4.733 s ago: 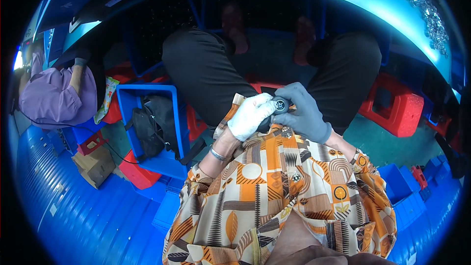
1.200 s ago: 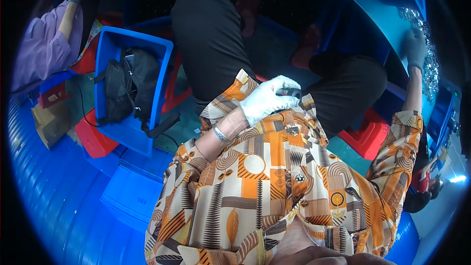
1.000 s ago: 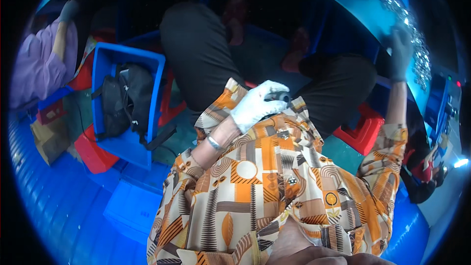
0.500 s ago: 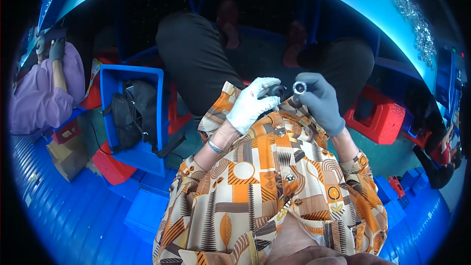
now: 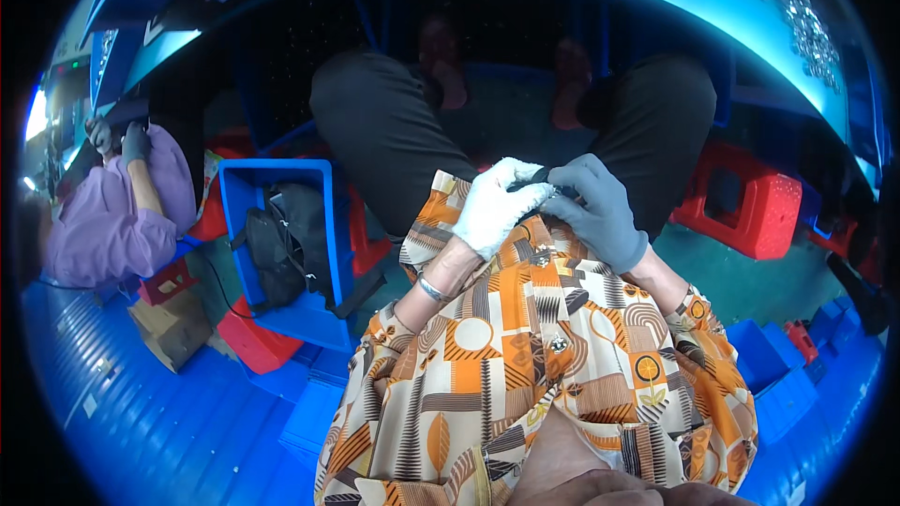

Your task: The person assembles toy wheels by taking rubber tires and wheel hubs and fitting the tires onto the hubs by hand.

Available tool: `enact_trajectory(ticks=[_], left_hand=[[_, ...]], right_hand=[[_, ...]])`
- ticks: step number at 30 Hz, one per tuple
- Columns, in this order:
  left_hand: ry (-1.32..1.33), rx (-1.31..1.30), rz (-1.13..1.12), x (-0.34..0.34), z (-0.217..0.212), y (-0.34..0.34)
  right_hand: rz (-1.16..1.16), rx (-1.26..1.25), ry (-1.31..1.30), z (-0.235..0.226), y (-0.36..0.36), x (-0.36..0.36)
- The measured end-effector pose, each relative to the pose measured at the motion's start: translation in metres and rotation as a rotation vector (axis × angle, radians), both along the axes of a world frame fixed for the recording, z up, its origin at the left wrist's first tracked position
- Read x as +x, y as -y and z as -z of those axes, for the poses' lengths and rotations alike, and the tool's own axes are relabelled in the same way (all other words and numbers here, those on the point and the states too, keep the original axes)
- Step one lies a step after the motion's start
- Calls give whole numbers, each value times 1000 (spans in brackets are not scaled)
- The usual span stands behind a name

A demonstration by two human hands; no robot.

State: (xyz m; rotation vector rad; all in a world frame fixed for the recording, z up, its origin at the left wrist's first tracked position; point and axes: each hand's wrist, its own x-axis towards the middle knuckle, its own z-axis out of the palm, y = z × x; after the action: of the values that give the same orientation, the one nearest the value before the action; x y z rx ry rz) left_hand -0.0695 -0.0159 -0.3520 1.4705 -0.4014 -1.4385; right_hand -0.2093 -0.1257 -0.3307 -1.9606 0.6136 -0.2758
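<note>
My left hand (image 5: 502,206), in a white glove, pinches a small black round part (image 5: 538,178) in front of my belly. Only a dark sliver of that part shows between the fingers. Against it my right hand (image 5: 600,211), gloved in grey, is closed, its fingertips meeting those of the left. The small silver ring-ended piece in the right hand is now hidden behind the fingers. Both hands are held above my lap, just over the hem of my patterned shirt (image 5: 506,319).
A blue crate (image 5: 342,225) with a black bag (image 5: 281,244) stands to my left, and a red stool (image 5: 750,201) to my right. A blue-lit worktop (image 5: 647,0) curves ahead, with a pile of shiny small parts (image 5: 797,28) at right. A co-worker in purple (image 5: 117,225) sits far left.
My right hand has moved left and turned inward, bringing its ring-ended piece to the black part in my left hand. The hands were apart before. The whole view has shifted slightly.
</note>
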Motion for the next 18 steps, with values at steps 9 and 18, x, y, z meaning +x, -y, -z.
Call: enact_trajectory(ticks=[9,18], left_hand=[[-87,-5,-43,-7,-12,17],[92,-52,47,-8,-16,19]], right_hand=[[148,-22,188,9,-2,-14],[401,740,233,9,-5,-6]])
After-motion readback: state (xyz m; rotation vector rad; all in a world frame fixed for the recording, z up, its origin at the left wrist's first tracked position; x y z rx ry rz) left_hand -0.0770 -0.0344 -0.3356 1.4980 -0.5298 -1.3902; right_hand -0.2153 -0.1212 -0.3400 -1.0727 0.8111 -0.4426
